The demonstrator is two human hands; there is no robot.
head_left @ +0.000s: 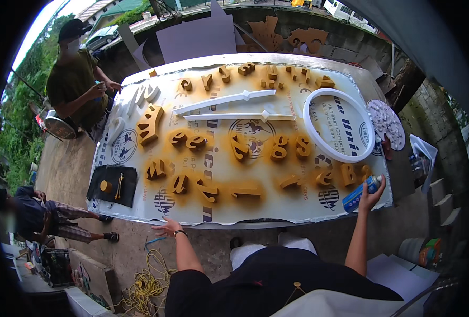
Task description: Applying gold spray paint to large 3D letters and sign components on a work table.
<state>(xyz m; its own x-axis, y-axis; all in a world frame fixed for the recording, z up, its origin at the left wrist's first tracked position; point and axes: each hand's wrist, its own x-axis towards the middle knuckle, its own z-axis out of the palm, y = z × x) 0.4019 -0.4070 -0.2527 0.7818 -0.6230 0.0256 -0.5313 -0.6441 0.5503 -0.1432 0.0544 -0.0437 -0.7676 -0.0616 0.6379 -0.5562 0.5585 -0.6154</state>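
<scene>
My right hand is wrapped round a blue spray can, tilted over the table's near right corner. Just past the near edge, left of the middle, my left hand has its fingers spread and holds nothing. Rows of gold-coated cut-out letters lie on a white printed sheet with gold overspray around them. A gold crown shape lies at the left. Two long white strips and a large white ring lie farther back. Nearest the can are gold letters at the right.
A black square with small gold pieces lies at the near left corner. One person stands at the far left, another at the left. A yellow cord is coiled on the floor. A round white board is at right.
</scene>
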